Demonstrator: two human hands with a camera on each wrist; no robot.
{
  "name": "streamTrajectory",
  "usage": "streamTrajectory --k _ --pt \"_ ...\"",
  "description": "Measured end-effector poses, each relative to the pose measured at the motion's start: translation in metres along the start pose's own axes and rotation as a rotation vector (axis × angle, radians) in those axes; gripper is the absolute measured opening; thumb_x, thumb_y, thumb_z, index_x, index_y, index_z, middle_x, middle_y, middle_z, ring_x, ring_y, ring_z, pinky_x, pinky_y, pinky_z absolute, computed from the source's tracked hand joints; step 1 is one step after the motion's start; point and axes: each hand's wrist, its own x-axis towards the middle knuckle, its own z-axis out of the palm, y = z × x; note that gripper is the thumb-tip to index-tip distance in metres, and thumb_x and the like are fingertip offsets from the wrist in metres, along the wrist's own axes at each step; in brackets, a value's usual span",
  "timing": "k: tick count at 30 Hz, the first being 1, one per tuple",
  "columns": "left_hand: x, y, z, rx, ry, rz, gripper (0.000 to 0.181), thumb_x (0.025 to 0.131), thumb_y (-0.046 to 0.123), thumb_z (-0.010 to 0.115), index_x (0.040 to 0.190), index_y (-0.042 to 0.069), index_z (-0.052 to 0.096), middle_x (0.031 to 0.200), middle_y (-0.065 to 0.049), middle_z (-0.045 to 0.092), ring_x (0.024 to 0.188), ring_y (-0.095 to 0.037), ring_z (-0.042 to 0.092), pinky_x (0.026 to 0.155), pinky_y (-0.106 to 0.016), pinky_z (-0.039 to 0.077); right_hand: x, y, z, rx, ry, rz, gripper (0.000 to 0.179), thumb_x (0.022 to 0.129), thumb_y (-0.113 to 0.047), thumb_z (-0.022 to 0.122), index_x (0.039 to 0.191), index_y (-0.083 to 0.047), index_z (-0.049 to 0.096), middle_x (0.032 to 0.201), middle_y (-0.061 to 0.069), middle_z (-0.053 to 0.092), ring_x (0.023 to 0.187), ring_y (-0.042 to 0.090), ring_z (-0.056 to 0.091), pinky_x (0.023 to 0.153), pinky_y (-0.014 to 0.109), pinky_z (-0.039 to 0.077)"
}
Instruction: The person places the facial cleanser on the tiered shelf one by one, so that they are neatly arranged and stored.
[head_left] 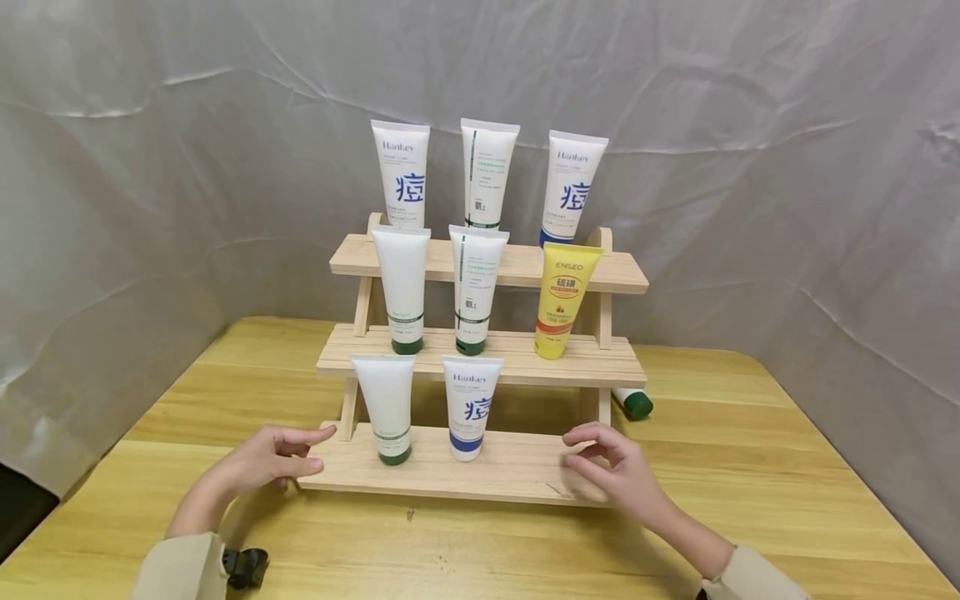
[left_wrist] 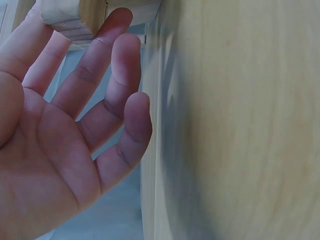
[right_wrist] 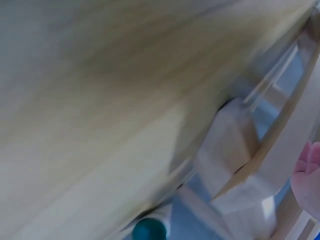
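Note:
A three-tier wooden display stand [head_left: 517,471] holds upright squeeze tubes. At the left end of its bottom shelf, my left hand [head_left: 273,457] reaches thumb and forefinger over the board's end; its other fingers spread loosely beside the wood in the left wrist view. Over the right end of that shelf, my right hand [head_left: 611,467] has loosely bent fingers and holds nothing. The bottom shelf carries a white tube with a green cap [head_left: 386,408] and a white tube with a blue cap [head_left: 471,408]. The right wrist view is blurred and shows only part of that hand.
Two white tubes [head_left: 401,287] [head_left: 476,287] and a yellow tube [head_left: 567,300] stand on the middle shelf. Three white tubes [head_left: 489,171] line the top shelf. Behind the stand's right side, another green-capped tube [head_left: 637,405] lies on the wooden table [head_left: 720,467]. Grey cloth [head_left: 720,183] hangs behind.

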Motion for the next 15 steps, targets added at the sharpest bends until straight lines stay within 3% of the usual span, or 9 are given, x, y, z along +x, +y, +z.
streamTrajectory --k 8,15 --pt "0.000 -0.001 0.000 0.005 -0.009 0.000 0.059 0.082 0.020 0.065 0.129 -0.006 0.040 0.078 -0.006 0.048 0.060 -0.009 0.041 0.050 -0.028 0.043 -0.010 0.005 -0.023 -0.020 0.031 0.003 0.037 0.070 0.027 0.055 0.097 0.002 0.061 0.096 0.006 0.061 0.082 0.014 0.057 0.068 0.019 0.046" --pt "0.000 0.000 0.000 0.014 -0.004 -0.002 0.059 0.082 0.020 0.065 0.129 -0.006 0.041 0.083 -0.008 0.051 0.061 -0.010 0.042 0.051 -0.028 0.044 -0.013 0.009 -0.040 -0.108 0.084 0.034 0.031 0.069 0.027 0.055 0.092 0.007 0.060 0.091 0.012 0.061 0.084 0.011 0.056 0.068 0.017 0.045"
